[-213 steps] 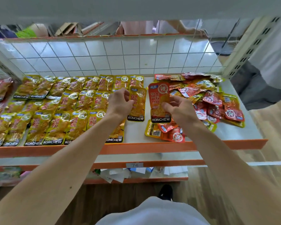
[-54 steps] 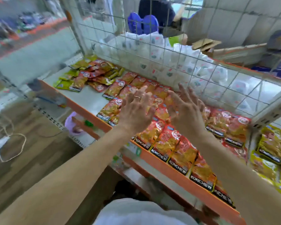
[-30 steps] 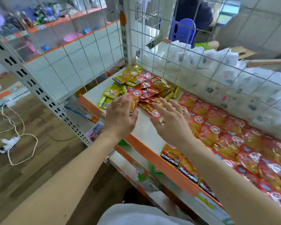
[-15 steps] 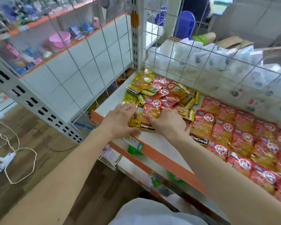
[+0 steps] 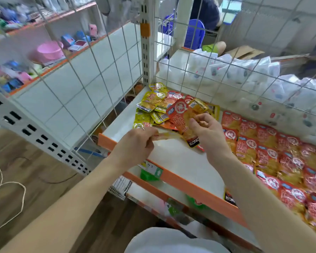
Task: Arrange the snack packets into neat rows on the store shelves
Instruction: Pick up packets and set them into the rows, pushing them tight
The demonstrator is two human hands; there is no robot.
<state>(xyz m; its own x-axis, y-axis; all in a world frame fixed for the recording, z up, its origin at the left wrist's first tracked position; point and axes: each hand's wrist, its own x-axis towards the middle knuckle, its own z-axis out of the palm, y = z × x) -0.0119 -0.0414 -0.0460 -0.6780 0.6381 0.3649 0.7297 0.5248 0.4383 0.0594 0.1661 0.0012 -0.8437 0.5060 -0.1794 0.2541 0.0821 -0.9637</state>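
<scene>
Red foil packet rows (image 5: 281, 161) done; loose yellow-red packet pile (image 5: 153, 105) remains. Your right hand (image 5: 206, 132) pinches red packet (image 5: 181, 117), left hand (image 5: 137, 143) pinches orange packet (image 5: 165, 136).

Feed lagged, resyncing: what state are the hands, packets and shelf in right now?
Left hand: pinching a blurred packet.
Right hand: gripping a red packet, lifted and tilted.
Loose pile: jumbled, yellow and red mixed, in the far corner.
Red rows: flat, overlapping, tidy.
Shelf: bare patch in front of the pile.
</scene>
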